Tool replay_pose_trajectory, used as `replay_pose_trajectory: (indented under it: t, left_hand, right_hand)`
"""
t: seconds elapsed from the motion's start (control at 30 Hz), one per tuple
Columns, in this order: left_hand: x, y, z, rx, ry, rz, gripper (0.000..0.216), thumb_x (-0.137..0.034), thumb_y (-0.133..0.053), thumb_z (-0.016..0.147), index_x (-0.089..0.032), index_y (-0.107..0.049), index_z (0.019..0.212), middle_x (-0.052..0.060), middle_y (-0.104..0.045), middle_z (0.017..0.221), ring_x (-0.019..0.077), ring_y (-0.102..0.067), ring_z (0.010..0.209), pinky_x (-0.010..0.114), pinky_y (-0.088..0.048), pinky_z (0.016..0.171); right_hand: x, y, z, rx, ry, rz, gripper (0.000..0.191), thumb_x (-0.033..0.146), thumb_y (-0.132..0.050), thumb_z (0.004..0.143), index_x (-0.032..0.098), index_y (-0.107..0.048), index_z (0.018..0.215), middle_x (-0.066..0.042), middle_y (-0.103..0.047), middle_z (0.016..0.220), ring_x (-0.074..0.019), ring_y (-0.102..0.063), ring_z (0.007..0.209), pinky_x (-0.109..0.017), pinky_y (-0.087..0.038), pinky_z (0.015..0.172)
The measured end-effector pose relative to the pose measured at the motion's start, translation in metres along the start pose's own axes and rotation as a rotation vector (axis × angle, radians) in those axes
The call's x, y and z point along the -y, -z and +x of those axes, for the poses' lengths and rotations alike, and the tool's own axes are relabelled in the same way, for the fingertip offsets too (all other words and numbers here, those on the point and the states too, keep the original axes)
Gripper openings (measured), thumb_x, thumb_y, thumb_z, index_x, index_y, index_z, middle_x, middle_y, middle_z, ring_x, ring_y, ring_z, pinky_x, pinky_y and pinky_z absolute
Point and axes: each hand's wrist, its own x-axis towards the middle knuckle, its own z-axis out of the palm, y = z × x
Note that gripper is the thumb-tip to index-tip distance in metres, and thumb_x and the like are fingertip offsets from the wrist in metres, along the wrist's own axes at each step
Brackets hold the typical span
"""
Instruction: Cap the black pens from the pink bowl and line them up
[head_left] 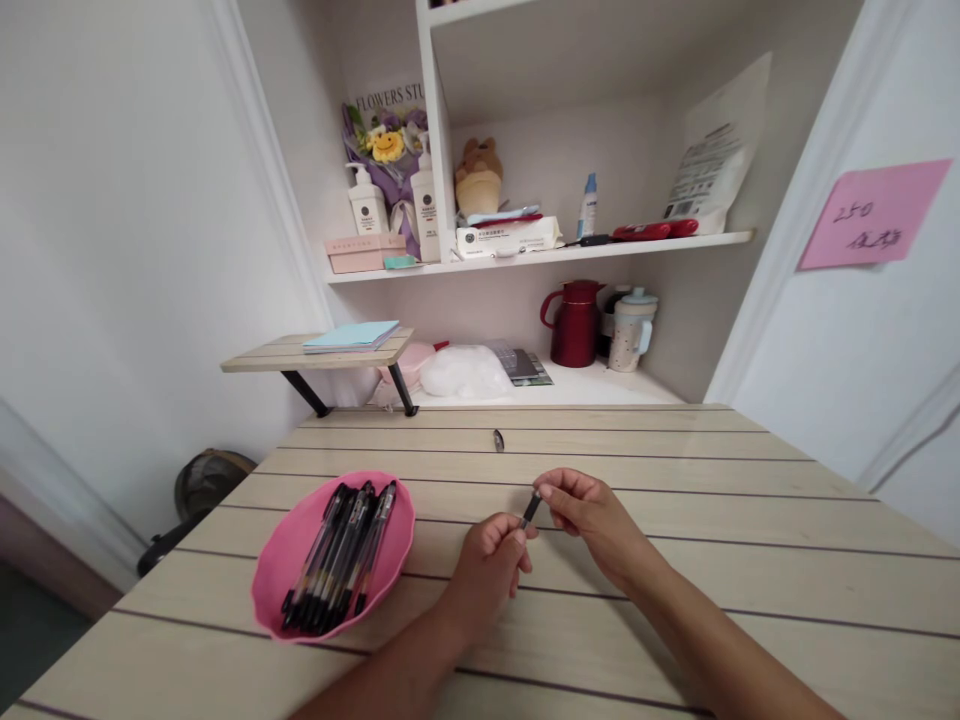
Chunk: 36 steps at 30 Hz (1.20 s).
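Note:
Both hands meet over the middle of the wooden table [675, 560] around one black pen [529, 510]. My left hand [491, 562] is curled into a fist round the pen's lower part. My right hand [583, 508] pinches the pen's upper end between thumb and fingertips. Most of the pen is hidden inside the left fist. To the left, a pink bowl [289, 545] holds several black pens [343, 555] lying side by side. A small dark piece [498, 439] lies alone on the table farther back.
A low wooden riser [285, 358] with a blue notebook [352, 336] stands at the back left. Behind it are shelves with a red kettle [574, 322], a lidded cup [631, 329], bottles, boxes and a plush toy. A pink note [874, 214] hangs on the right wall.

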Motion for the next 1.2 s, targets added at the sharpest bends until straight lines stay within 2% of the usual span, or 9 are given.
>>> replay_pose_trajectory:
  t: [0.23,0.37,0.5,0.63,0.7,0.9,0.97,1.1,1.2]
  left_hand:
    - [0.0017,-0.0009,-0.0006,-0.033,-0.024,0.074,0.025,-0.031,-0.042,0.076,-0.015,-0.058,0.085,-0.004,-0.048,0.056,0.0060,-0.032,0.040,0.021,-0.024,0.042]
    - [0.0004,-0.0005,-0.0048,-0.144,-0.179,0.286,0.020,-0.026,-0.043,0.075,-0.017,-0.060,0.077,-0.002,-0.050,0.058,0.0104,-0.042,0.054,0.021,-0.031,0.053]
    - [-0.0014,0.0001,-0.0075,-0.137,-0.286,0.378,0.021,-0.027,-0.042,0.077,-0.017,-0.060,0.077,-0.001,-0.051,0.062,0.0125,-0.045,0.062,0.022,-0.032,0.059]
    - [0.0006,0.0011,-0.0034,-0.100,-0.215,0.238,0.025,-0.032,-0.043,0.078,-0.015,-0.060,0.081,-0.002,-0.049,0.059,0.0093,-0.039,0.053,0.020,-0.030,0.052]
    - [0.0023,0.0017,-0.0009,-0.083,-0.172,0.162,0.026,-0.034,-0.044,0.078,-0.014,-0.060,0.083,-0.003,-0.047,0.056,0.0081,-0.036,0.049,0.020,-0.028,0.049]
    - [0.0050,0.0028,0.0002,-0.028,-0.108,0.091,0.028,-0.033,-0.045,0.077,-0.014,-0.061,0.091,-0.004,-0.047,0.055,0.0062,-0.032,0.044,0.019,-0.024,0.044]
    - [0.0049,0.0027,-0.0003,-0.016,-0.104,0.084,0.027,-0.033,-0.045,0.077,-0.014,-0.060,0.089,-0.004,-0.047,0.055,0.0058,-0.031,0.043,0.019,-0.024,0.043]
    - [0.0040,0.0019,-0.0006,-0.005,-0.107,0.062,0.025,-0.033,-0.045,0.077,-0.014,-0.059,0.082,-0.004,-0.047,0.055,0.0053,-0.030,0.042,0.019,-0.022,0.042]
    - [0.0032,0.0017,-0.0008,-0.004,-0.094,0.066,0.026,-0.033,-0.045,0.077,-0.014,-0.059,0.087,-0.004,-0.047,0.055,0.0053,-0.030,0.041,0.020,-0.022,0.042]
  right_hand:
    - [-0.0008,-0.0025,-0.0020,0.010,-0.044,-0.002,0.028,0.042,-0.064,0.064,0.016,-0.057,0.069,0.006,-0.043,0.044,-0.0050,-0.031,0.041,-0.020,-0.020,0.041]
    - [-0.0015,-0.0039,-0.0020,0.003,-0.030,-0.024,0.029,0.044,-0.065,0.063,0.016,-0.056,0.066,0.006,-0.043,0.043,-0.0051,-0.030,0.041,-0.020,-0.019,0.042]
    - [0.0011,-0.0047,-0.0050,-0.007,-0.005,-0.049,0.032,0.045,-0.065,0.064,0.017,-0.050,0.057,0.005,-0.044,0.042,-0.0057,-0.031,0.041,-0.021,-0.021,0.043]
    - [0.0051,-0.0035,-0.0079,0.066,-0.003,0.094,0.033,0.048,-0.059,0.069,0.018,-0.062,0.083,-0.003,-0.063,0.073,-0.0118,-0.051,0.061,-0.024,-0.035,0.053]
    - [0.0049,-0.0029,-0.0073,0.094,-0.012,0.176,0.036,0.046,-0.062,0.067,0.020,-0.063,0.093,-0.005,-0.064,0.089,-0.0143,-0.055,0.071,-0.026,-0.038,0.060]
    - [-0.0013,-0.0042,-0.0038,0.062,-0.026,0.174,0.025,0.038,-0.073,0.058,0.017,-0.062,0.067,0.001,-0.058,0.061,-0.0106,-0.051,0.055,-0.026,-0.037,0.058]
    - [-0.0007,-0.0041,-0.0047,0.085,-0.042,0.196,0.025,0.037,-0.072,0.059,0.017,-0.060,0.067,0.000,-0.059,0.063,-0.0115,-0.053,0.058,-0.026,-0.039,0.059]
    - [0.0016,-0.0013,-0.0057,0.202,-0.063,0.317,0.029,0.038,-0.068,0.064,0.019,-0.063,0.087,-0.005,-0.064,0.089,-0.0162,-0.058,0.075,-0.031,-0.043,0.068]
    - [0.0001,0.0003,-0.0043,0.154,-0.050,0.261,0.024,0.037,-0.071,0.062,0.017,-0.064,0.074,-0.003,-0.064,0.077,-0.0135,-0.057,0.062,-0.030,-0.041,0.065]
